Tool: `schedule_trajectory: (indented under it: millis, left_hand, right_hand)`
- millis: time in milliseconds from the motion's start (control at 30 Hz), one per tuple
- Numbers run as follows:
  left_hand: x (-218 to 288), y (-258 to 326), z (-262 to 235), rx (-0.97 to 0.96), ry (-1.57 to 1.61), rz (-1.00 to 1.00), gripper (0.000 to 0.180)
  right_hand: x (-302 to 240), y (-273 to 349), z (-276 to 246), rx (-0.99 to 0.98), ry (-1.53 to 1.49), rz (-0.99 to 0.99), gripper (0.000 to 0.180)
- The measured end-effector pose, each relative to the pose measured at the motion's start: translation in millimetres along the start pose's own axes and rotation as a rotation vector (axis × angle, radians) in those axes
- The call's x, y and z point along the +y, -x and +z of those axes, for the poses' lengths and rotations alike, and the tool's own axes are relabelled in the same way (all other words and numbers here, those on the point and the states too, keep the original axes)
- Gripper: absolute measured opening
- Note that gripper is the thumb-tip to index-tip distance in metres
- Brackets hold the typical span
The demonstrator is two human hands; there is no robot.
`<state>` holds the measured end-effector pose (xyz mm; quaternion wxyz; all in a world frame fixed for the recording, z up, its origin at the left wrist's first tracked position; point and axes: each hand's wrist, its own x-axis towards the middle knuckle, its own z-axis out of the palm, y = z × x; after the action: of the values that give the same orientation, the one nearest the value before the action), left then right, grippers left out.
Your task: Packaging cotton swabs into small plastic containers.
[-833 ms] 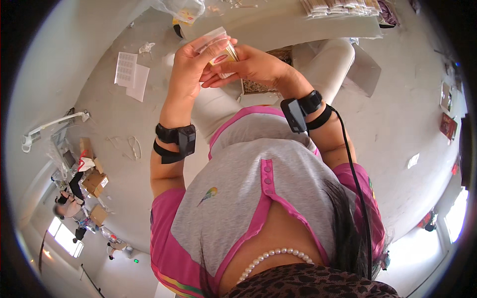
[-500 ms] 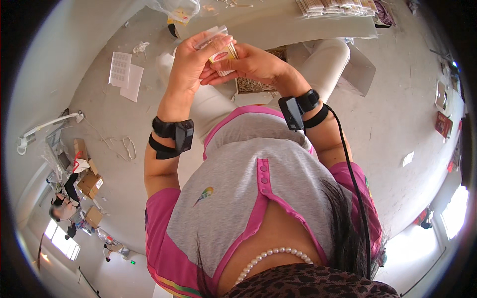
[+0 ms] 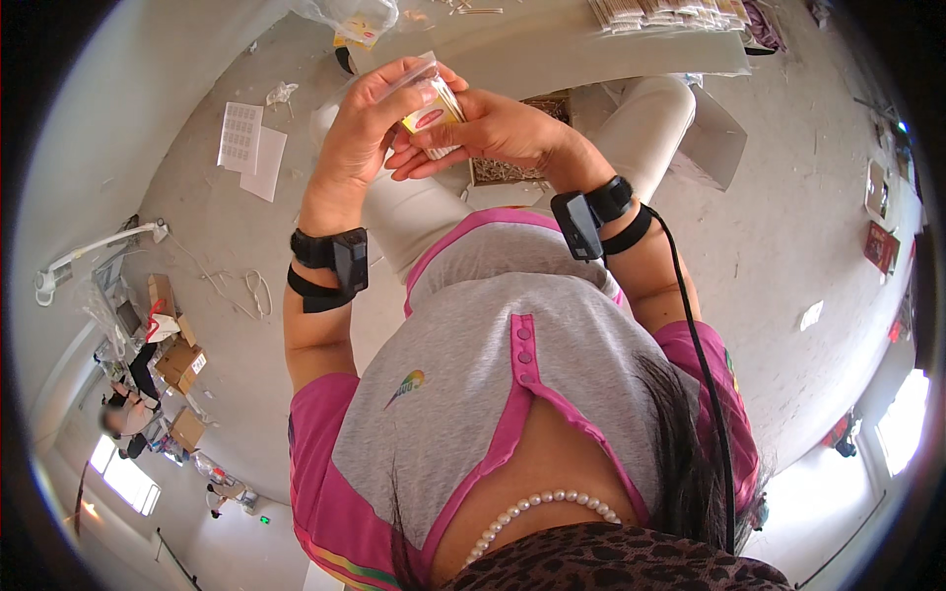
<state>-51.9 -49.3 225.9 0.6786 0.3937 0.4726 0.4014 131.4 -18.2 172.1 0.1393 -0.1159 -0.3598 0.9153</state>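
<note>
Both hands are raised in front of me around a small clear plastic bag (image 3: 430, 116) with a yellow and white printed label and what look like pale sticks inside. My left hand (image 3: 367, 123) grips its left side, thumb across the upper part near the clear top flap. My right hand (image 3: 500, 128) holds the lower right of the bag, its thumb lying on the front and its other fingers underneath. The bag is tilted, and some of the left fingers are hidden behind it.
A table (image 3: 552, 49) ahead bears stacked bundles of thin sticks (image 3: 665, 15) and a clear plastic bag (image 3: 360, 18). Below my hands, a box of small sticks (image 3: 501, 169) is partly hidden. An open carton (image 3: 714, 143) stands at right; paper sheets (image 3: 251, 148) lie left on the floor.
My left hand and forearm have shifted slightly left. The left thumb has drawn back over the bag, showing more of its label. The right hand has barely moved.
</note>
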Motion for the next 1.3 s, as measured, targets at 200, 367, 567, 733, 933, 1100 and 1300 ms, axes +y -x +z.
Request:
schedule_trajectory:
  millis: [200, 367, 567, 733, 933, 1100, 1300]
  left_hand:
    - [-5, -2, -12, -0.039, -0.008, -0.003, 0.038]
    - [-5, 0, -11, -0.017, -0.027, -0.001, 0.037]
    - [-1, 3, -8, 0.004, -0.005, -0.012, 0.035]
    - [-1, 3, -9, -0.011, 0.017, 0.019, 0.036]
    - [-2, 2, -9, -0.002, 0.002, 0.017, 0.034]
    - [-5, 3, -10, 0.011, -0.014, 0.016, 0.031]
    - [-3, 5, -3, 0.055, -0.018, 0.017, 0.028]
  right_hand:
    - [-4, 0, 7, 0.009, -0.009, -0.018, 0.033]
    - [-1, -2, 4, -0.012, -0.012, -0.009, 0.032]
    - [0, -5, 6, -0.016, -0.002, 0.003, 0.03]
    - [-2, -5, 7, 0.008, 0.003, 0.005, 0.029]
    - [2, -5, 3, -0.018, -0.036, -0.012, 0.029]
    - [3, -6, 5, -0.008, 0.02, 0.007, 0.027]
    - [2, -6, 6, 0.031, 0.045, 0.009, 0.029]
